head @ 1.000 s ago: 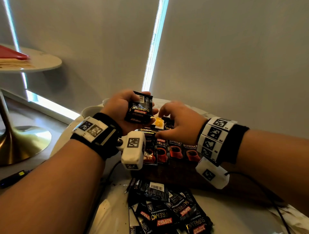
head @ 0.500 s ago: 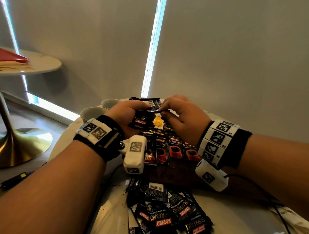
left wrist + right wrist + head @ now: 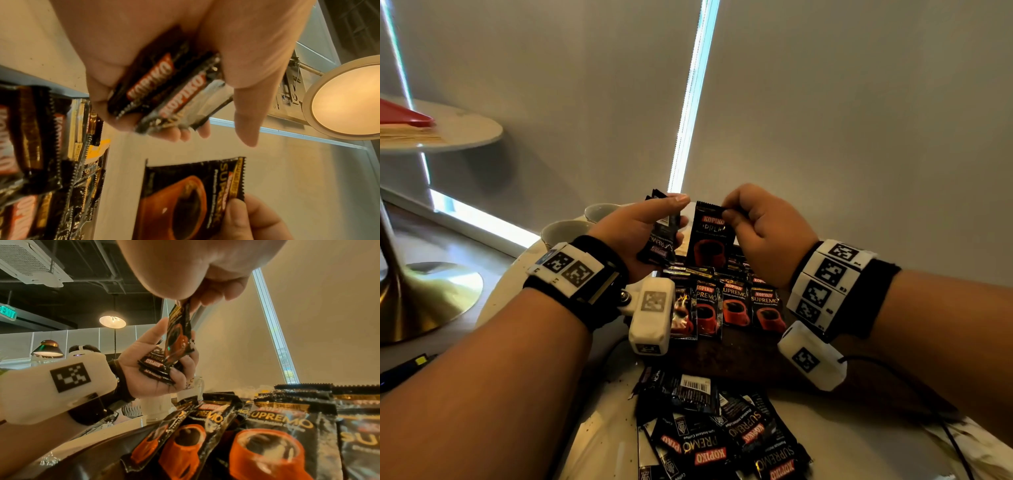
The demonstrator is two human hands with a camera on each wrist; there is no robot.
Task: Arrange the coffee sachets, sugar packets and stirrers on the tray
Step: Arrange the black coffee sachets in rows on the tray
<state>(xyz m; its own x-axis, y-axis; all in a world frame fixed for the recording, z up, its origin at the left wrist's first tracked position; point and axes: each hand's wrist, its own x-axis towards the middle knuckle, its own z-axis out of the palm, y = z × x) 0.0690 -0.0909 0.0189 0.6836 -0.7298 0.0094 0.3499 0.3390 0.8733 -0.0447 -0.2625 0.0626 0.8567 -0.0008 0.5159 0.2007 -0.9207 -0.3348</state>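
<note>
My left hand (image 3: 640, 229) holds a small stack of black Kopiko coffee sachets (image 3: 661, 236) in its palm, fingers curled under them (image 3: 164, 91), thumb straight above. My right hand (image 3: 753, 222) pinches the top corner of one sachet (image 3: 710, 236) that hangs upright, cup picture facing me (image 3: 189, 199) (image 3: 179, 335). Both hands hover above a dark wooden tray (image 3: 736, 353). A row of sachets (image 3: 732, 305) lies face up on it (image 3: 267, 431). Behind them something yellow (image 3: 96, 149) shows among more packets.
A loose pile of sachets (image 3: 722, 435) lies on the round white table (image 3: 602, 442) near me. Two pale cups (image 3: 566, 231) stand at the table's far left. A second round table (image 3: 448, 133) with a brass foot stands at the left.
Both hands rose from the tray. My right hand drew one sachet off the left hand's stack and now holds it upright, apart from the stack.
</note>
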